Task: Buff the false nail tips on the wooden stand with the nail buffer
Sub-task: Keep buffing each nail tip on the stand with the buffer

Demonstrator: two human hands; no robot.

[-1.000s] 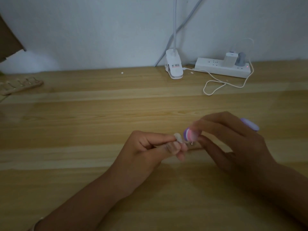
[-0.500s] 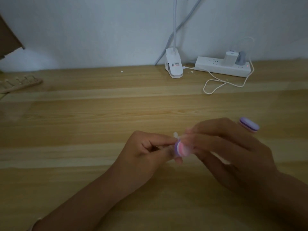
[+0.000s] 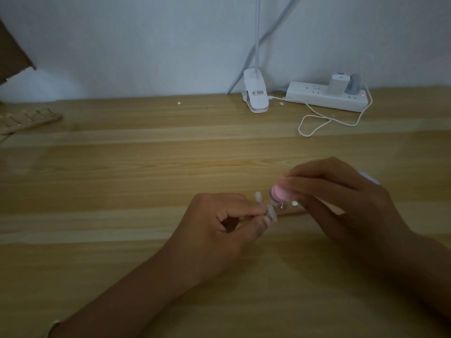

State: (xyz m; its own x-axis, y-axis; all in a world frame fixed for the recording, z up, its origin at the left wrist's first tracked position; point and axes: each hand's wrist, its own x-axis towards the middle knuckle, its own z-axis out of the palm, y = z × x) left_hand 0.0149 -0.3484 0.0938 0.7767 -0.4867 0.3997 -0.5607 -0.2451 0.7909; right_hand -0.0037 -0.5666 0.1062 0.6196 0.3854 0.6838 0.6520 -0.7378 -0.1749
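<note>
Wood-grain bench (image 3: 280, 301) nearest, both forearms low across it. left hand (image 3: 219, 228): fingers curled in, thumb and forefinger pinching the left end of the wooden stand (image 3: 291, 212). Most of the stand is hidden under the two hands; only a short strip shows between them. Reads as a brace grip, so the stand doesn't skate on the bench under the strokes. One false nail tip (image 3: 258, 196) stands upright just past the left fingertips. A second tip (image 3: 294, 203) sits further right, tucked under the right hand (image 3: 341, 206). That hand's fingers are pressed together and wrapped over the nail buffer (image 3: 277, 192); thumb placement is hidden. Pink end pokes out to the left, just beside the upright tip. Looks like a small gap, but blur makes contact uncertain. Purple end sticks out behind the knuckles. Choked up close to the pink end, probably for control on such a small target. Judgement: mid-buff, working the tips at the stand's left end. Further back, well apart: another stand (image 3: 29, 120) with clips at far left. Along the back edge sit a white clip lamp (image 3: 256, 96) and a power strip (image 3: 324, 97) with two plugs and a red light. White cable (image 3: 317, 120) loops forward from it. Cardboard (image 3: 12, 52) corner top left, against the wall.
</note>
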